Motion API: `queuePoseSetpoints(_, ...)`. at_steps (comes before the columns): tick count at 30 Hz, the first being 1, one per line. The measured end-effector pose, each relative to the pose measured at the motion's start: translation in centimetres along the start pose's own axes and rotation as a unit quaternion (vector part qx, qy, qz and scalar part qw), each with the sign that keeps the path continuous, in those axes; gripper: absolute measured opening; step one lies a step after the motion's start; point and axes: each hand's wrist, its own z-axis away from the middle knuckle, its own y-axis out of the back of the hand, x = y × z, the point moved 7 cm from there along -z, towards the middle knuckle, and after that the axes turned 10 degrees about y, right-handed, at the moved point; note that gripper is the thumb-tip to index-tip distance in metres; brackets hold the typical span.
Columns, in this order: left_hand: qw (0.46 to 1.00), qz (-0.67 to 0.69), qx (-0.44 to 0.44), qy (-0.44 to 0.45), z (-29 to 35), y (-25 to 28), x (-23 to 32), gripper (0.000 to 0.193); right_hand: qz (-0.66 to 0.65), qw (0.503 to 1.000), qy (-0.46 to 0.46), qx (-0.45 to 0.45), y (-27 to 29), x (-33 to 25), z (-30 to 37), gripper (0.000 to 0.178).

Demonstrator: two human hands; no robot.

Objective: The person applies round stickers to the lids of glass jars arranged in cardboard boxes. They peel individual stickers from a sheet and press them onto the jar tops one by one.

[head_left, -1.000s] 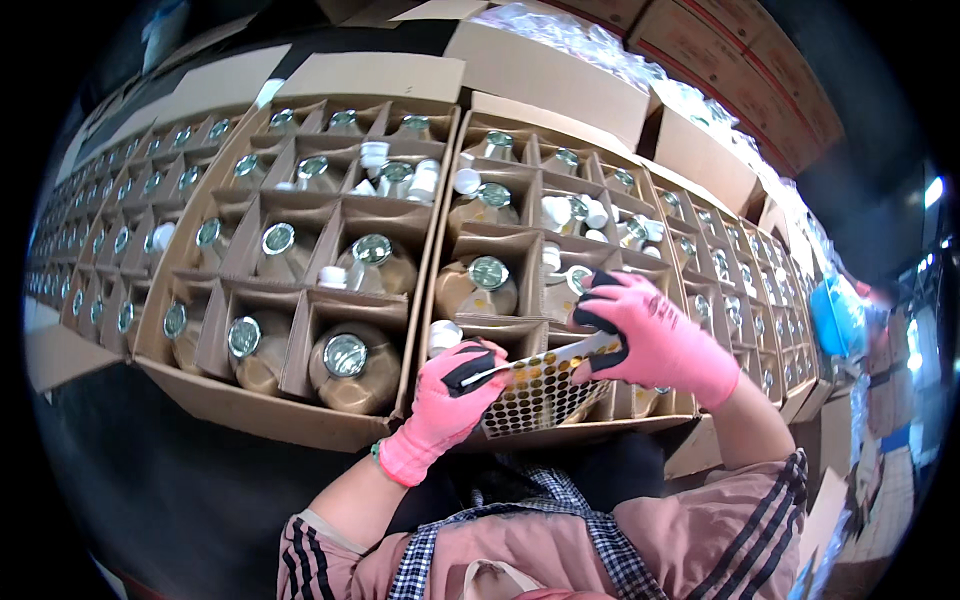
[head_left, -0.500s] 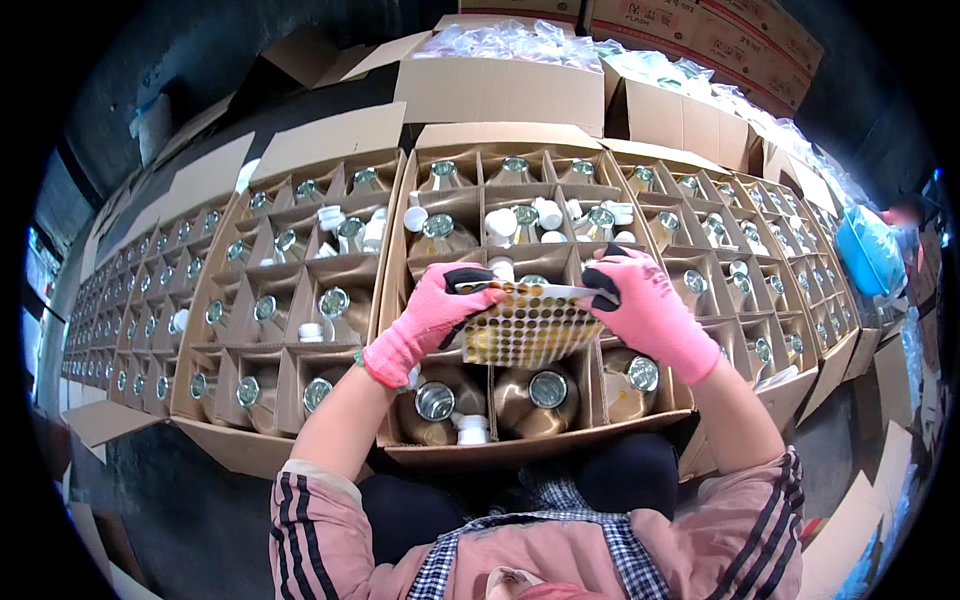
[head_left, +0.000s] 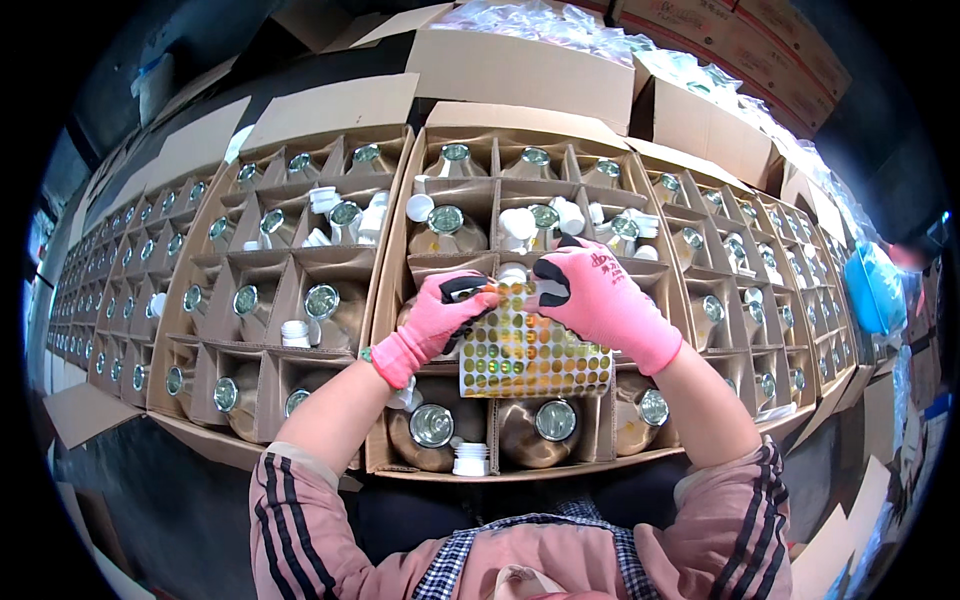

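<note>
A sheet of round gold stickers on white backing (head_left: pixel 540 365) slants down over the front cells of a divided carton. At its upper left corner, my left hand (head_left: pixel 440 325), in a pink glove with dark fingertips, is closed on the sheet. My right hand (head_left: pixel 605 305), gloved alike, pinches at the sheet's top edge a short way from the left fingers; whether a single sticker is between the fingertips I cannot make out. Under the sheet, glass bottles with round open mouths stand in cells, among them a front bottle (head_left: pixel 432 428). Beside it is a white ribbed plastic cap (head_left: pixel 471 459).
The middle carton (head_left: pixel 520 118) has more divided cartons of bottles on both sides. White caps (head_left: pixel 345 215) lie among the bottles in several cells. Behind stand open boxes (head_left: pixel 520 75) holding clear plastic bags. A blue basin (head_left: pixel 873 288) is at the far right.
My right hand has moved left along the sheet's top edge, toward my left hand. The sheet, held between both hands before, now hangs lower with its face turned up more.
</note>
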Motion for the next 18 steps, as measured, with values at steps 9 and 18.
queuePoseSetpoints(9, 0.998, -0.051, -0.025, 0.037, 0.1, -0.2, -0.8, 0.027, -0.116, 0.986, -0.116, -0.027, 0.2, 1.4, -0.3, 0.02)
queuePoseSetpoints(18, 1.0, 0.003, 0.021, 0.016, 0.1, 0.7, -1.8, 0.028, -0.117, 0.992, -0.05, -0.007, -0.1, 1.6, -0.3, 0.019)
